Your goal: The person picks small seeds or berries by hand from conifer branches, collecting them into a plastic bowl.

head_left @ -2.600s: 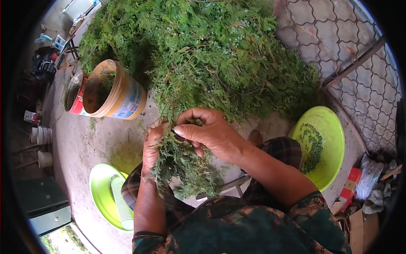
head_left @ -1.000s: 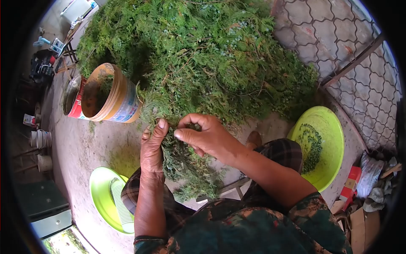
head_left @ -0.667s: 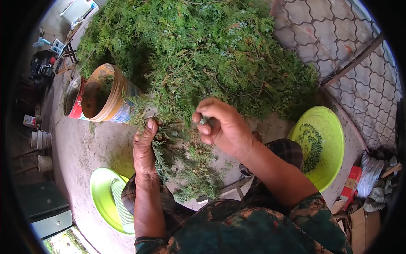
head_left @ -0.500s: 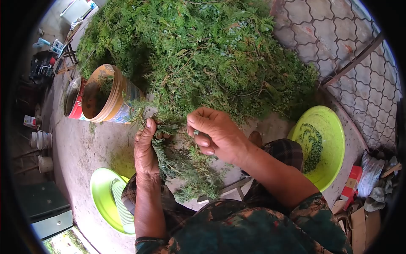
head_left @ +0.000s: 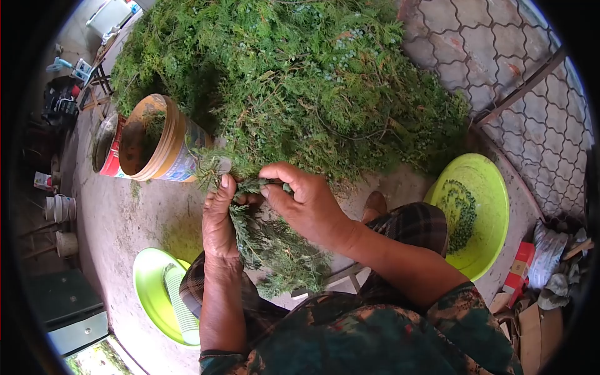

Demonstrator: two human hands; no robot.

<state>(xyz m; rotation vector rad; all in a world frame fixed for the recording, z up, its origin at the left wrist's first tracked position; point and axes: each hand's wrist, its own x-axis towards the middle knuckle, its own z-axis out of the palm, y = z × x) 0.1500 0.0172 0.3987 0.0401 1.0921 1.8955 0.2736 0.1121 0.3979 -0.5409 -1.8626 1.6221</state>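
Note:
My left hand (head_left: 219, 215) is closed round a leafy green sprig (head_left: 284, 253), which hangs down over my lap. Close to its right, my right hand (head_left: 309, 203) has thumb and forefinger pinched at the sprig's upper part, with small green berries by the curled fingers. A large heap of green branches (head_left: 281, 81) with pale berries lies in front of both hands. To the right, a lime-green basin (head_left: 494, 219) holds many small green berries.
At the left are a yellowish bucket (head_left: 172, 140) and a red one (head_left: 114, 159). A green basin with a ridged board (head_left: 147, 284) sits at lower left. Metal mesh (head_left: 500, 56) stands at upper right. Cardboard (head_left: 539, 337) and bags (head_left: 547, 253) lie at lower right.
My right hand has moved slightly left to the sprig, and its thumb and forefinger now pinch there. My left hand has shifted a little to the right, still holding the sprig.

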